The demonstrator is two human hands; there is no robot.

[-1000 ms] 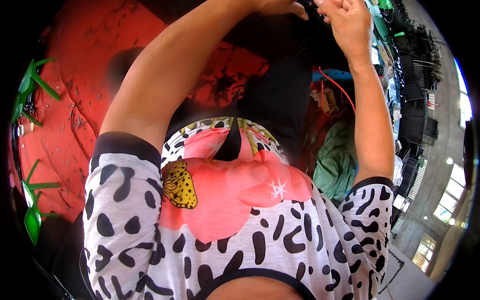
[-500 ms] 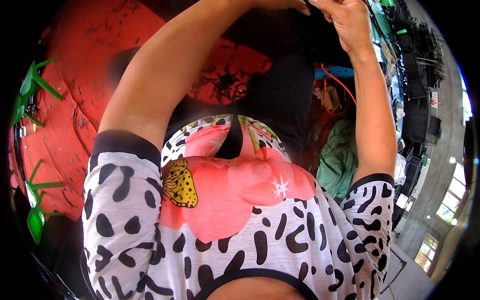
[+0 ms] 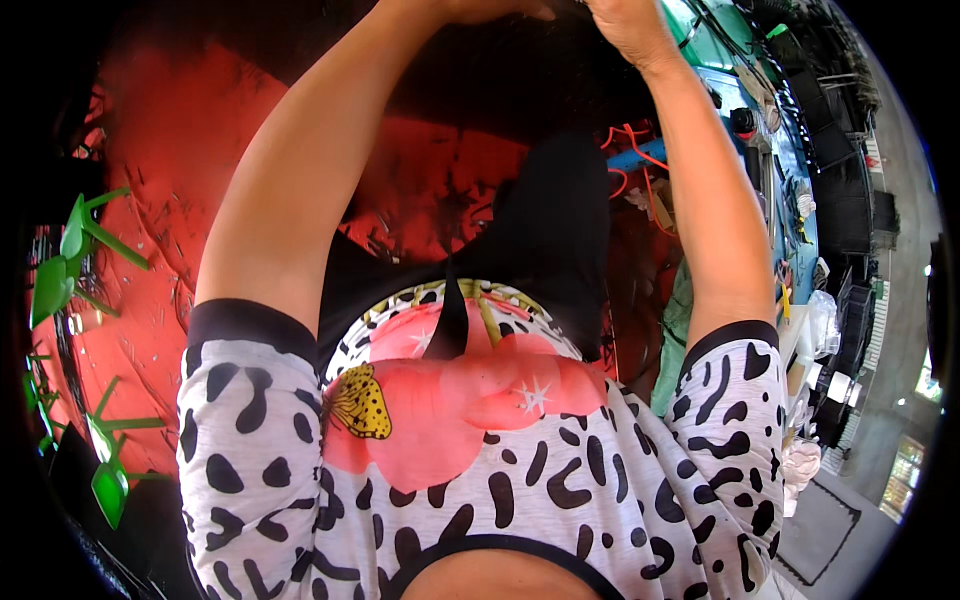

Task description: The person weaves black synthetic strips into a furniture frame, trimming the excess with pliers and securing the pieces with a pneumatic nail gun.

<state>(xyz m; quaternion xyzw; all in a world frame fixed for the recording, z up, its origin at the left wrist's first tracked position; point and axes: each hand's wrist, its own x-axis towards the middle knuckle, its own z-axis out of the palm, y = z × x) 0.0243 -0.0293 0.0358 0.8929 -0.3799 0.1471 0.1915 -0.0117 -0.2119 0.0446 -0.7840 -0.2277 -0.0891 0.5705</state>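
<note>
Both hands are at the upper edge of the head view, partly cut off. My left hand point(image 3: 492, 9) shows only its lower side and a fingertip pointing right; its grip is hidden. Just to its right, my right hand point(image 3: 632, 28) has its fingers curled in toward the left hand. Whatever they hold lies at or beyond the edge, too small or cut off to name. A dark black surface point(image 3: 500, 75) stretches below the hands, above my lap. My black trousers point(image 3: 565, 200) show beneath it.
Red sheeting point(image 3: 150, 330) strewn with dark scraps covers the floor. Green stool-like pieces point(image 3: 75, 245) stand at the left. On the right are an orange cord point(image 3: 655, 185), a blue bar point(image 3: 635, 157), green cloth point(image 3: 675, 330), a cluttered blue-topped table point(image 3: 808, 205) and stacked black crates point(image 3: 850, 210).
Both hands have shifted left and slightly up in the view, staying close together. The view has turned a little, so more of the cluttered table shows at the right.
</note>
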